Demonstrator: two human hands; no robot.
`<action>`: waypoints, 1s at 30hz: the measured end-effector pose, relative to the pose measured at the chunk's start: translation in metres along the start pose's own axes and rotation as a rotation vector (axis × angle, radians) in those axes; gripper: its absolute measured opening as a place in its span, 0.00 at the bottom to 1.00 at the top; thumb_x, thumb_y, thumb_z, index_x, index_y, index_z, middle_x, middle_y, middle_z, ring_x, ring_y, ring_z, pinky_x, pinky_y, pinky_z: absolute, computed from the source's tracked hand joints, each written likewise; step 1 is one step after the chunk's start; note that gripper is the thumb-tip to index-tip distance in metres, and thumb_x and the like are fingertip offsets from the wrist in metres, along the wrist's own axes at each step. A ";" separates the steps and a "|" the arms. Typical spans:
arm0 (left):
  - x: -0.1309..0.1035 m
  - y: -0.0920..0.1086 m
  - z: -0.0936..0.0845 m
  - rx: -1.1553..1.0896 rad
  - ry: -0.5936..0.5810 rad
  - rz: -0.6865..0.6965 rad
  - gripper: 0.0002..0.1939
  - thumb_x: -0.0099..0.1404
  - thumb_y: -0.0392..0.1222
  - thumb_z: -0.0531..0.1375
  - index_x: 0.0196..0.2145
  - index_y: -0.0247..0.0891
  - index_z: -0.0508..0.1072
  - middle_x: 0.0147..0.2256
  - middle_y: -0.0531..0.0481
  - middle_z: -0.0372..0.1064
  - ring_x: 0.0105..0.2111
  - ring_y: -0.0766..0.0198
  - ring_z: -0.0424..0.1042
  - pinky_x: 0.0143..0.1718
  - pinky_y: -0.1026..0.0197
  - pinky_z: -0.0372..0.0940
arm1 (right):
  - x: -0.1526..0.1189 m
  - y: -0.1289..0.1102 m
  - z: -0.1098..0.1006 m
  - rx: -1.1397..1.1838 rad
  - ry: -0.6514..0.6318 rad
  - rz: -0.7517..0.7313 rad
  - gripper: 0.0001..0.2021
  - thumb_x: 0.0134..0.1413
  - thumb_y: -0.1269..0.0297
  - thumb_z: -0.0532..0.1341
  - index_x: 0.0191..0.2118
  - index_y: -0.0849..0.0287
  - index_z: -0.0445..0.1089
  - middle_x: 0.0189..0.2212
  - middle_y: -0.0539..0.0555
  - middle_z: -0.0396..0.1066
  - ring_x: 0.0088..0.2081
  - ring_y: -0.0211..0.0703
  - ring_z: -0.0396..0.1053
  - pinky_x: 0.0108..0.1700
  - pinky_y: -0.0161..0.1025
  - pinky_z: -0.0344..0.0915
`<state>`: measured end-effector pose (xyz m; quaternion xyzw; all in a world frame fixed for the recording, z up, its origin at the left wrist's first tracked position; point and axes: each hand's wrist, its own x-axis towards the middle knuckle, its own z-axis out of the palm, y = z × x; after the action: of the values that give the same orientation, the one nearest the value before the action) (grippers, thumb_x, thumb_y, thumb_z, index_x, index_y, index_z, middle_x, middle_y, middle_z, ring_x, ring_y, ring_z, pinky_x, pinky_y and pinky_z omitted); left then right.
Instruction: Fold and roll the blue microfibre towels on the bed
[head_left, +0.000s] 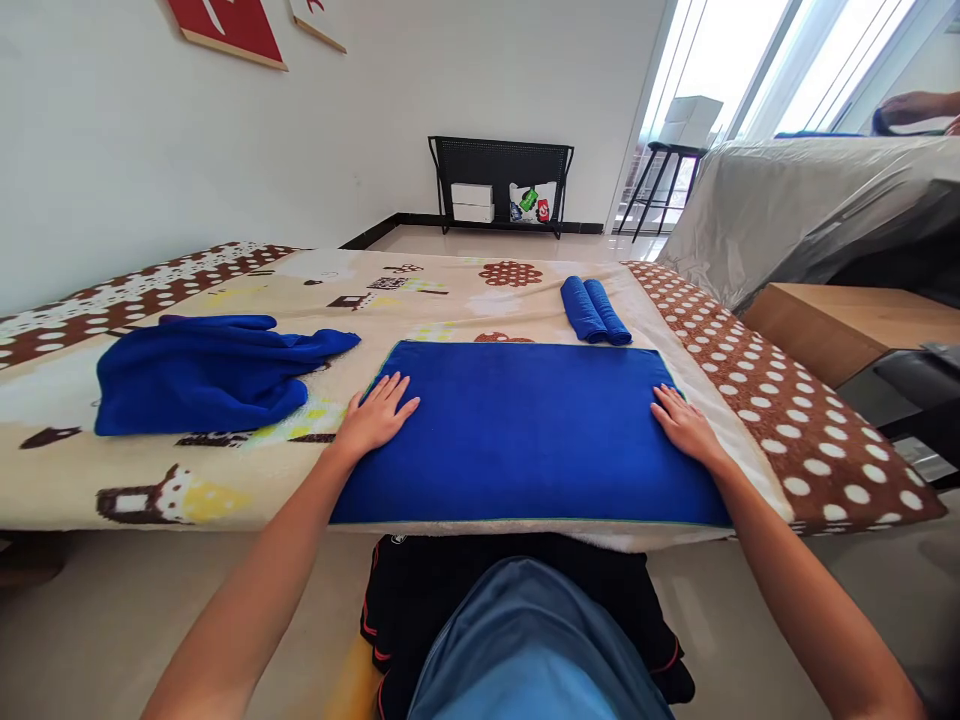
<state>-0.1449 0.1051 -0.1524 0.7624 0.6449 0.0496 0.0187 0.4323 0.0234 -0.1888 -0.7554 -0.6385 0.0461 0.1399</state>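
Blue cloth (pixel 525 440), spread flat on the patterned blanket (pixel 442 300), at 6 o'clock in the view. Left hand (pixel 377 413) at its 9 o'clock edge, right hand (pixel 685 427) at 3 o'clock: palms down, fingers spread, gripping nothing. Smoothing, apparently the step in hand, would go best with even outward pressure, edges kept straight. At 12 o'clock, a black rack (pixel 502 158) carries white boxes (pixel 472 203), contents not visible, and a printed packet (pixel 529 200).
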 end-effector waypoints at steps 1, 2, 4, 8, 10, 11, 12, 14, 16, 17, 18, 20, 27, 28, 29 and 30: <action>-0.002 -0.009 0.000 0.003 0.000 -0.018 0.36 0.74 0.61 0.40 0.72 0.42 0.48 0.72 0.45 0.40 0.72 0.55 0.42 0.69 0.39 0.39 | 0.001 0.014 -0.001 0.000 0.005 0.029 0.31 0.71 0.52 0.42 0.71 0.63 0.53 0.70 0.57 0.47 0.72 0.48 0.46 0.73 0.51 0.45; -0.004 -0.013 0.000 0.010 -0.002 -0.036 0.36 0.74 0.61 0.39 0.72 0.41 0.48 0.72 0.45 0.40 0.72 0.55 0.42 0.69 0.38 0.38 | 0.001 0.023 -0.002 -0.002 0.011 0.049 0.31 0.70 0.52 0.42 0.71 0.65 0.53 0.70 0.59 0.48 0.72 0.49 0.47 0.72 0.51 0.47; -0.006 -0.010 -0.001 0.039 -0.003 -0.084 0.36 0.74 0.60 0.39 0.72 0.40 0.49 0.72 0.43 0.40 0.72 0.52 0.42 0.68 0.35 0.36 | 0.003 0.028 -0.002 -0.016 0.035 0.087 0.33 0.70 0.51 0.43 0.70 0.68 0.55 0.69 0.63 0.50 0.71 0.52 0.49 0.72 0.53 0.48; -0.002 0.037 -0.008 0.056 -0.045 -0.041 0.35 0.74 0.56 0.38 0.71 0.35 0.51 0.72 0.40 0.41 0.72 0.48 0.41 0.68 0.32 0.35 | 0.010 -0.018 0.005 -0.059 0.085 0.041 0.35 0.69 0.47 0.43 0.70 0.69 0.54 0.71 0.65 0.44 0.73 0.56 0.40 0.72 0.59 0.39; 0.008 0.077 -0.011 0.003 -0.107 0.137 0.35 0.75 0.56 0.39 0.72 0.35 0.48 0.72 0.41 0.40 0.72 0.51 0.41 0.69 0.37 0.40 | 0.015 -0.066 0.010 -0.055 0.039 -0.138 0.35 0.70 0.47 0.43 0.71 0.67 0.52 0.71 0.61 0.43 0.74 0.52 0.38 0.73 0.55 0.38; 0.014 0.099 -0.012 -0.011 -0.133 0.239 0.35 0.75 0.56 0.39 0.72 0.36 0.46 0.72 0.43 0.38 0.72 0.53 0.40 0.70 0.40 0.39 | 0.018 -0.094 0.013 -0.027 -0.024 -0.236 0.35 0.70 0.46 0.43 0.72 0.65 0.51 0.71 0.60 0.43 0.73 0.50 0.39 0.74 0.53 0.39; 0.021 0.121 -0.011 -0.020 -0.163 0.328 0.35 0.75 0.56 0.39 0.73 0.37 0.45 0.73 0.45 0.36 0.73 0.55 0.39 0.70 0.43 0.38 | 0.020 -0.122 0.017 0.014 -0.088 -0.324 0.35 0.70 0.45 0.42 0.72 0.64 0.51 0.71 0.59 0.43 0.73 0.49 0.40 0.74 0.52 0.40; 0.038 0.160 -0.007 -0.020 -0.193 0.448 0.34 0.75 0.54 0.40 0.73 0.37 0.44 0.73 0.47 0.34 0.73 0.58 0.37 0.71 0.47 0.38 | 0.027 -0.172 0.024 0.102 -0.179 -0.492 0.35 0.70 0.44 0.42 0.72 0.65 0.51 0.71 0.60 0.43 0.73 0.50 0.40 0.73 0.51 0.41; 0.056 0.184 0.000 -0.018 -0.201 0.492 0.33 0.75 0.50 0.41 0.73 0.37 0.44 0.73 0.49 0.35 0.73 0.62 0.37 0.71 0.51 0.38 | 0.038 -0.203 0.029 0.131 -0.201 -0.576 0.33 0.71 0.47 0.41 0.72 0.63 0.50 0.72 0.57 0.42 0.73 0.44 0.40 0.73 0.46 0.41; 0.066 0.189 0.003 -0.018 -0.195 0.492 0.33 0.75 0.49 0.41 0.73 0.37 0.45 0.73 0.50 0.35 0.73 0.64 0.37 0.71 0.52 0.37 | 0.046 -0.209 0.031 0.136 -0.203 -0.601 0.31 0.72 0.48 0.41 0.72 0.61 0.51 0.72 0.55 0.43 0.73 0.41 0.41 0.73 0.43 0.41; 0.076 0.188 0.006 -0.018 -0.183 0.478 0.32 0.75 0.48 0.41 0.73 0.38 0.46 0.73 0.51 0.35 0.73 0.64 0.37 0.71 0.52 0.37 | 0.055 -0.208 0.032 0.135 -0.199 -0.607 0.30 0.72 0.50 0.42 0.71 0.60 0.52 0.71 0.53 0.44 0.73 0.38 0.41 0.73 0.41 0.41; 0.094 0.171 0.010 -0.019 -0.150 0.418 0.32 0.75 0.50 0.39 0.72 0.41 0.47 0.73 0.52 0.36 0.73 0.63 0.37 0.71 0.49 0.37 | 0.075 -0.189 0.031 0.124 -0.184 -0.579 0.28 0.72 0.51 0.43 0.70 0.58 0.54 0.71 0.52 0.47 0.73 0.37 0.43 0.73 0.41 0.42; 0.135 0.046 0.008 -0.010 -0.052 0.058 0.35 0.74 0.58 0.37 0.72 0.42 0.48 0.72 0.47 0.39 0.72 0.53 0.40 0.69 0.36 0.39 | 0.131 -0.047 0.008 0.032 -0.049 -0.227 0.30 0.70 0.52 0.44 0.70 0.61 0.55 0.70 0.57 0.49 0.72 0.48 0.45 0.73 0.53 0.44; 0.137 0.032 0.008 -0.007 -0.049 0.021 0.35 0.73 0.59 0.37 0.72 0.41 0.49 0.72 0.46 0.40 0.72 0.53 0.40 0.69 0.36 0.39 | 0.133 -0.030 0.006 0.021 -0.036 -0.183 0.30 0.70 0.53 0.43 0.70 0.61 0.55 0.70 0.57 0.50 0.72 0.48 0.45 0.73 0.53 0.44; 0.139 0.021 0.008 -0.003 -0.045 -0.018 0.36 0.73 0.59 0.37 0.72 0.41 0.49 0.72 0.46 0.40 0.72 0.52 0.40 0.69 0.35 0.38 | 0.134 -0.015 0.003 0.010 -0.026 -0.140 0.30 0.70 0.53 0.43 0.70 0.62 0.55 0.70 0.58 0.50 0.72 0.48 0.46 0.73 0.53 0.45; 0.140 0.011 0.009 0.000 -0.038 -0.059 0.36 0.73 0.60 0.37 0.72 0.40 0.49 0.72 0.46 0.40 0.72 0.52 0.40 0.69 0.35 0.39 | 0.134 -0.002 0.001 0.000 -0.019 -0.100 0.30 0.70 0.53 0.43 0.70 0.63 0.55 0.70 0.58 0.50 0.72 0.48 0.46 0.72 0.53 0.46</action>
<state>-0.1099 0.2417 -0.1528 0.7439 0.6666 0.0344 0.0323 0.4541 0.1547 -0.1748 -0.7220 -0.6768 0.0461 0.1362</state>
